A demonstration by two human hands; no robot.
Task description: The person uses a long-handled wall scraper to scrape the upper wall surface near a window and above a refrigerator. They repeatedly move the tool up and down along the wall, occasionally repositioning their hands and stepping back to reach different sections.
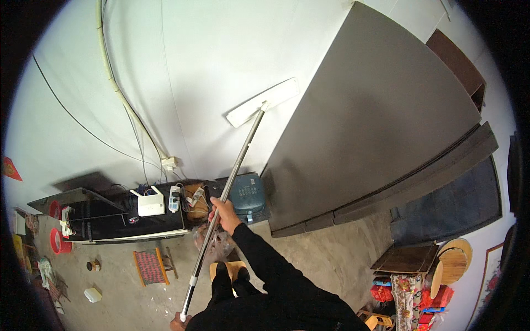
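A flat mop with a long metal pole [239, 160] slants across the view. Its white rectangular head [262, 103] lies against the white wall, beside a large grey-brown cabinet. My right hand [225, 214] is closed round the middle of the pole, with the arm stretched forward. Down at the lower edge, my left hand [179, 321] grips the pole's bottom end; part of that hand is cut off by the picture's edge.
The tall cabinet [370, 110] fills the right side. Below the wall stands a black table [110, 220] carrying a white router [150, 202] and a power strip [174, 198]. A teal case [247, 196] sits beside it. A folding stool [151, 267] and red bucket [59, 241] are on the floor.
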